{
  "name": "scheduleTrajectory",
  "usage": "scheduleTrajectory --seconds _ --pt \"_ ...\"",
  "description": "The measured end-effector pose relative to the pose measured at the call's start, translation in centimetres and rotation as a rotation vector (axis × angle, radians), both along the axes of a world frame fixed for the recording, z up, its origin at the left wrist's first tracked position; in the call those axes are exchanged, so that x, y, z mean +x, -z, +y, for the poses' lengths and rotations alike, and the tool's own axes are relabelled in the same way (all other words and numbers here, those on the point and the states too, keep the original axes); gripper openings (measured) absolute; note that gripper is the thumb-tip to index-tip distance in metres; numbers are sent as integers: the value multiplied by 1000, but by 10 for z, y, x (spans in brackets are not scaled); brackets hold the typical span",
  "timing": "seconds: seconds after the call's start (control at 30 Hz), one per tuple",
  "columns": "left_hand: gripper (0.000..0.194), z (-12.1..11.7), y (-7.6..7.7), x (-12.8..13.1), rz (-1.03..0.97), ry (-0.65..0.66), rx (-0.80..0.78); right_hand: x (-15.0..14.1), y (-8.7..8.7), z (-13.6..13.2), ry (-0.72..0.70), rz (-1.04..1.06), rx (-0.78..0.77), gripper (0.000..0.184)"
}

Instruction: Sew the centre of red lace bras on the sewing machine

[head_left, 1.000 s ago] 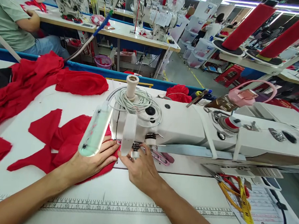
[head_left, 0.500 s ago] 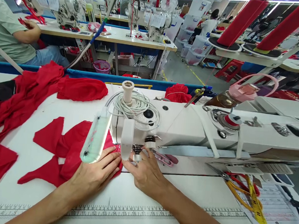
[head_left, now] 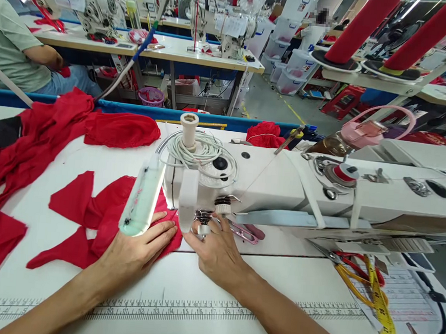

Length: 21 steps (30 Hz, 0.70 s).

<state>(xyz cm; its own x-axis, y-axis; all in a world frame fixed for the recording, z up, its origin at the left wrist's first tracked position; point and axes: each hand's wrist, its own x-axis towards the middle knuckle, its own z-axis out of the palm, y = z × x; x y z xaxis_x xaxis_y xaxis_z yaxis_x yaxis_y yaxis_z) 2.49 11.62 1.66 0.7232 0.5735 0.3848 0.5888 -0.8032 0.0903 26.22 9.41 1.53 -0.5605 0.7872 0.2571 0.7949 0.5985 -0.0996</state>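
Note:
Red fabric [head_left: 109, 207] lies on the white machine table, one end running under the head of a sewing machine [head_left: 268, 176]. My left hand [head_left: 143, 243] rests flat on that fabric, fingers stretched toward the needle area. Close by on the right, my right hand [head_left: 218, 251] is at the needle area, its fingertips partly hidden behind the machine's thread tension knob [head_left: 203, 230]. Whether those fingers pinch anything does not show. A pale green translucent plate [head_left: 140, 201] on the machine covers part of the fabric.
More red fabric [head_left: 43, 137] is heaped at the left beside a black object [head_left: 2, 134]. Pink snips [head_left: 244, 232] lie behind my right hand. Scissors [head_left: 353, 280] and a yellow tape measure [head_left: 380, 303] rest on paper at the right. A pink-lidded bottle [head_left: 349, 136] stands behind the machine.
My left hand has slid slightly left and back from the needle, baring more red fabric beside it. The right hand stays nearly in place. The co-worker's arm has lowered.

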Motion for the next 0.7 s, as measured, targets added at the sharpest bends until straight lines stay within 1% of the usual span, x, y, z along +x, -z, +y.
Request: scheduleTrajectory --seconds 0.1,0.17,0.3,0.4,0.5,0.6,0.7 --pt "49 1 1 -2 -20 7 -11 -1 1 -1 22 -12 10 42" --pt "47 4 0 -1 -24 12 9 -1 2 -1 33 -8 17 42" --pt "48 12 -1 0 42 13 27 -2 4 3 60 -11 19 41" --pt "48 21 3 -4 79 10 -4 -2 5 6 73 -27 8 38" --pt "43 30 9 -9 78 13 -20 -1 7 8 76 -40 14 31" --pt "37 37 11 -11 47 11 -14 1 8 8 57 -20 73 29" --pt "34 41 9 -8 10 18 -64 4 8 8 32 11 159 32"
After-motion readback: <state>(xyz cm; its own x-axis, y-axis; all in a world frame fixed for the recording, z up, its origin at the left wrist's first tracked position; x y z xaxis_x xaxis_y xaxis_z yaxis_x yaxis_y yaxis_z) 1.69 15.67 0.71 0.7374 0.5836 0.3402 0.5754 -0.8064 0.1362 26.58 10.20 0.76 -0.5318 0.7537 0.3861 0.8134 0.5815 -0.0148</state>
